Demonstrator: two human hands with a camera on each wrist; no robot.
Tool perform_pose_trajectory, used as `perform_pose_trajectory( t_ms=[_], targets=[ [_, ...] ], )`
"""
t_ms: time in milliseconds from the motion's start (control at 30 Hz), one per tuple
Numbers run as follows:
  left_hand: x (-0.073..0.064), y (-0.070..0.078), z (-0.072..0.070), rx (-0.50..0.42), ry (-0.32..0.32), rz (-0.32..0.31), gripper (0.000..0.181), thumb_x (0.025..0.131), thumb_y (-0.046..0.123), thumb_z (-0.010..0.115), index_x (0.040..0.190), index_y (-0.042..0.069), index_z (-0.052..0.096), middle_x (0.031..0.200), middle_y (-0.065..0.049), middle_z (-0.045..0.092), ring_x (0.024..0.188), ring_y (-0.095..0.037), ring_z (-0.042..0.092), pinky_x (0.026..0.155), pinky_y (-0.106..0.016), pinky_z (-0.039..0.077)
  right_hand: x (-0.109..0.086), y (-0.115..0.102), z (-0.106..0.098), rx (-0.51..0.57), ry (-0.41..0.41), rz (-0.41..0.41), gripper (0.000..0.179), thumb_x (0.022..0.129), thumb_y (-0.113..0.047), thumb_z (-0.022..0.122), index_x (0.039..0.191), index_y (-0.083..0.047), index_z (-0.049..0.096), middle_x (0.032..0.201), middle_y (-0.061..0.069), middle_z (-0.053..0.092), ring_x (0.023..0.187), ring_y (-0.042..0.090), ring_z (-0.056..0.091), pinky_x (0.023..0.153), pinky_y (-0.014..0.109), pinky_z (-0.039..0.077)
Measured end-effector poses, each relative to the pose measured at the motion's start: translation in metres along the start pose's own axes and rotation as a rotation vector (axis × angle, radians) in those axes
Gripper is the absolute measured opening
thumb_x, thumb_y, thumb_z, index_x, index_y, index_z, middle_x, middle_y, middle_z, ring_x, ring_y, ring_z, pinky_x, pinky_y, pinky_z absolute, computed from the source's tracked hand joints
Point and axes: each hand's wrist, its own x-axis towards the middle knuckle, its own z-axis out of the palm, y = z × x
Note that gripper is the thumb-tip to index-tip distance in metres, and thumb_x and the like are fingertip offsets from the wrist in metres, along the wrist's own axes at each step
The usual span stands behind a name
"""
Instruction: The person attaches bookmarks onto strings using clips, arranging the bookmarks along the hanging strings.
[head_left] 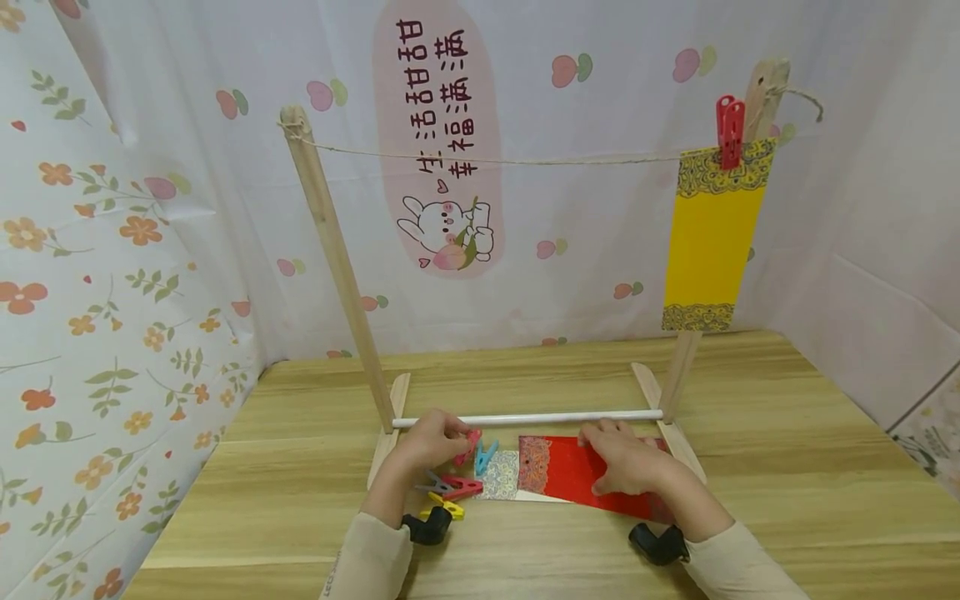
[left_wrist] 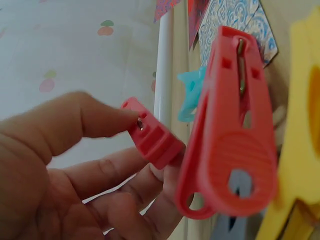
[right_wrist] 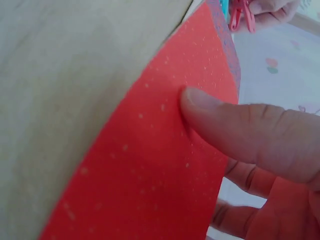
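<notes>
My left hand (head_left: 429, 442) pinches a pinkish-red clothespin (left_wrist: 156, 136) between thumb and fingers. Close by lie a light blue clothespin (head_left: 486, 458), another red one (head_left: 462, 487), a grey one (head_left: 432, 482) and a yellow one (head_left: 447, 507). My right hand (head_left: 628, 462) grips a red paper strip (head_left: 568, 477) with patterned ends. In the right wrist view, its thumb (right_wrist: 230, 125) lies on the red face and the fingers pass behind the edge. Beneath the red strip, a pale strip with a blue-grey pattern (head_left: 498, 477) is partly covered.
A twine line (head_left: 487, 161) spans two wooden posts (head_left: 333, 250). Near the right post, a red clothespin (head_left: 731, 133) holds a yellow strip (head_left: 711, 250) on it. A white rod (head_left: 525, 418) joins the posts' feet. Floral cloth (head_left: 300, 300) hangs behind.
</notes>
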Motion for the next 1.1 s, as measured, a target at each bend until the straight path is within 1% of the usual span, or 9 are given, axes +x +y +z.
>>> perform_pose_trajectory(
  t_ms=[133, 300, 400, 500, 667, 767, 900, 1000, 1100],
  targets=[
    [-0.002, -0.001, 0.0, -0.068, -0.048, 0.02, 0.024, 0.093, 0.01, 0.065, 0.111, -0.006, 0.066, 0.078, -0.011, 0.066, 0.061, -0.012, 0.048, 0.056, -0.024, 0.039, 0.0, 0.0, -0.002, 0.007, 0.017, -0.026, 0.042, 0.073, -0.011, 0.086, 0.1, -0.016, 0.053, 0.112, 0.004, 0.058, 0.116, 0.033, 0.048, 0.08, 0.06, 0.04],
    [-0.001, -0.001, 0.001, -0.113, -0.062, 0.014, 0.032, 0.093, 0.01, 0.062, 0.121, -0.005, 0.062, 0.078, -0.006, 0.06, 0.057, -0.011, 0.041, 0.053, -0.024, 0.034, 0.0, 0.0, -0.004, 0.037, 0.011, -0.035, 0.038, 0.077, -0.009, 0.083, 0.101, -0.014, 0.054, 0.104, 0.001, 0.06, 0.111, 0.029, 0.051, 0.08, 0.058, 0.041],
    [-0.002, 0.0, 0.0, -0.119, -0.063, 0.009, 0.037, 0.09, 0.008, 0.061, 0.125, -0.003, 0.061, 0.075, -0.004, 0.056, 0.055, -0.011, 0.036, 0.053, -0.025, 0.033, 0.001, 0.001, -0.005, 0.069, 0.0, -0.071, 0.035, 0.08, -0.006, 0.079, 0.104, -0.011, 0.054, 0.098, 0.001, 0.059, 0.1, 0.023, 0.053, 0.082, 0.048, 0.044],
    [-0.003, 0.001, -0.002, -0.132, -0.06, 0.003, 0.038, 0.089, 0.009, 0.062, 0.125, -0.002, 0.061, 0.082, -0.004, 0.057, 0.057, -0.012, 0.038, 0.056, -0.027, 0.035, 0.002, 0.003, -0.007, 0.096, -0.004, -0.124, 0.031, 0.082, -0.003, 0.076, 0.104, -0.007, 0.054, 0.095, 0.002, 0.058, 0.091, 0.019, 0.053, 0.08, 0.038, 0.047],
    [-0.002, 0.004, -0.004, -0.163, -0.078, 0.016, 0.038, 0.093, 0.015, 0.062, 0.126, -0.002, 0.058, 0.076, -0.002, 0.056, 0.056, -0.011, 0.036, 0.057, -0.026, 0.035, 0.001, 0.006, -0.01, 0.137, 0.0, -0.177, 0.026, 0.085, 0.0, 0.073, 0.104, -0.005, 0.055, 0.097, 0.004, 0.06, 0.091, 0.019, 0.055, 0.082, 0.038, 0.049],
    [0.001, 0.007, -0.003, -0.169, -0.08, 0.045, 0.039, 0.094, 0.017, 0.062, 0.127, -0.004, 0.058, 0.072, 0.001, 0.058, 0.062, -0.011, 0.043, 0.06, -0.025, 0.038, 0.0, 0.007, -0.011, 0.154, 0.003, -0.183, 0.025, 0.086, 0.0, 0.072, 0.104, -0.005, 0.055, 0.096, 0.003, 0.059, 0.09, 0.018, 0.054, 0.081, 0.037, 0.049],
    [0.003, 0.011, -0.002, -0.171, -0.042, 0.068, 0.039, 0.095, 0.019, 0.064, 0.126, -0.003, 0.059, 0.082, -0.002, 0.069, 0.077, -0.013, 0.054, 0.068, -0.027, 0.045, 0.0, 0.008, -0.014, 0.159, 0.009, -0.197, 0.025, 0.086, 0.0, 0.071, 0.103, -0.006, 0.054, 0.093, 0.002, 0.057, 0.087, 0.016, 0.051, 0.077, 0.033, 0.047],
    [0.002, 0.014, 0.0, -0.183, 0.002, 0.067, 0.036, 0.095, 0.018, 0.064, 0.124, -0.002, 0.06, 0.09, -0.006, 0.071, 0.082, -0.015, 0.058, 0.073, -0.03, 0.048, -0.001, 0.009, -0.015, 0.168, 0.009, -0.214, 0.025, 0.087, 0.0, 0.07, 0.103, -0.007, 0.053, 0.093, 0.002, 0.057, 0.087, 0.017, 0.051, 0.076, 0.031, 0.045],
    [-0.001, 0.017, 0.0, -0.198, 0.058, 0.065, 0.033, 0.095, 0.016, 0.064, 0.123, -0.001, 0.061, 0.092, -0.008, 0.07, 0.086, -0.018, 0.059, 0.076, -0.032, 0.05, -0.001, 0.011, -0.015, 0.179, 0.011, -0.229, 0.026, 0.087, -0.001, 0.071, 0.104, -0.008, 0.052, 0.098, 0.004, 0.061, 0.094, 0.02, 0.057, 0.079, 0.034, 0.047]
  ],
)
